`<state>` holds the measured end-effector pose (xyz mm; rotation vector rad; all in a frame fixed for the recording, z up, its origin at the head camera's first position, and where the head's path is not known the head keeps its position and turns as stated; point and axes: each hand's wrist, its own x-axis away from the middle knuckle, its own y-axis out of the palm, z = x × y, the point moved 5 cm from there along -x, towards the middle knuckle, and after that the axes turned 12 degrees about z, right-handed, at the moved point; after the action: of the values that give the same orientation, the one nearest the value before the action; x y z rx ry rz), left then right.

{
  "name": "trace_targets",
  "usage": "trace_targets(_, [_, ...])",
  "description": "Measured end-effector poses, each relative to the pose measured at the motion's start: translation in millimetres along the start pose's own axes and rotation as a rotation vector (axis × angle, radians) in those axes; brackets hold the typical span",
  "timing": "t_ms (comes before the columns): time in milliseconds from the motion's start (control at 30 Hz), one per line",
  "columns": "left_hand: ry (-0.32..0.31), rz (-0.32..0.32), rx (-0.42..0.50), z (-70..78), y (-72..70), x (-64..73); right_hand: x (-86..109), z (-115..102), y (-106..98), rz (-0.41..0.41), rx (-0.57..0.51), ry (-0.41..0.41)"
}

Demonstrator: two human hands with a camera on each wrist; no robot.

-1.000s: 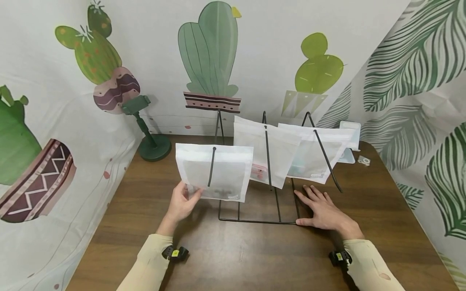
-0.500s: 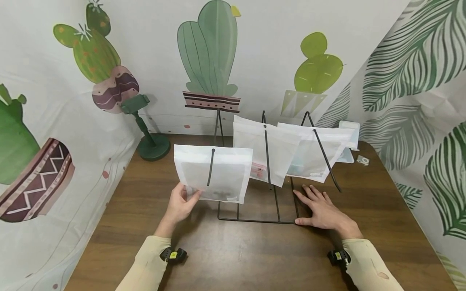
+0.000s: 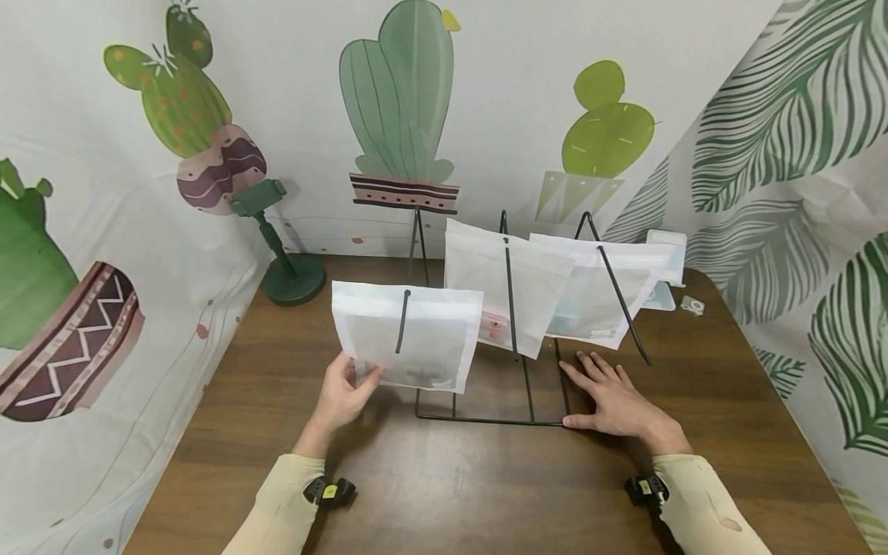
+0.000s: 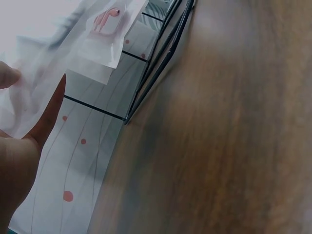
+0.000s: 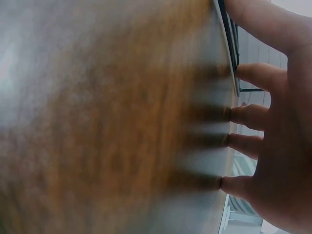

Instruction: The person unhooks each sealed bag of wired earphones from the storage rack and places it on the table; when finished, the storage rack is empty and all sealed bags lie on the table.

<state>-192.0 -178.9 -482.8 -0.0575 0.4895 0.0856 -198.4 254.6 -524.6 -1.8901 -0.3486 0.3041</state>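
A white zip pouch with a frosted window hangs on the leftmost prong of a black wire display rack. My left hand pinches its lower left corner between thumb and fingers, also visible on the pouch in the left wrist view. On the other two prongs hang a middle pouch showing a pink print and a right pouch with a pale blue one. With fingers spread, my right hand rests on the table, touching the rack's right base wire; the right wrist view shows its fingertips on the wood.
A green stand is at the back left of the wooden table. Behind the right pouch are a pale blue-and-white item and a small whitish square piece. A printed cloth backdrop rises behind.
The left pouch has come slightly down and nearer to me on its prong, with my left hand still pinching its corner. My right hand has stayed in place.
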Motion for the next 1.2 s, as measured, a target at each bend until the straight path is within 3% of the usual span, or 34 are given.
trace_targets(300, [0.017, 0.021, 0.035, -1.9, 1.5, 3.1, 0.4, 0, -2, 0.002, -0.001, -0.005])
trace_targets(667, [0.041, -0.001, 0.028, 2.7, -0.8, 6.9, -0.2, 0, -1, -0.002, 0.005, -0.001])
trace_targets(1000, [-0.005, -0.022, -0.005, 6.7, -1.3, 10.9, -0.2, 1, 0, -0.003, -0.005, 0.004])
trace_targets(1200, [0.005, -0.027, -0.001, 7.6, -1.6, 11.9, -0.2, 1, -1, -0.003, -0.004, 0.003])
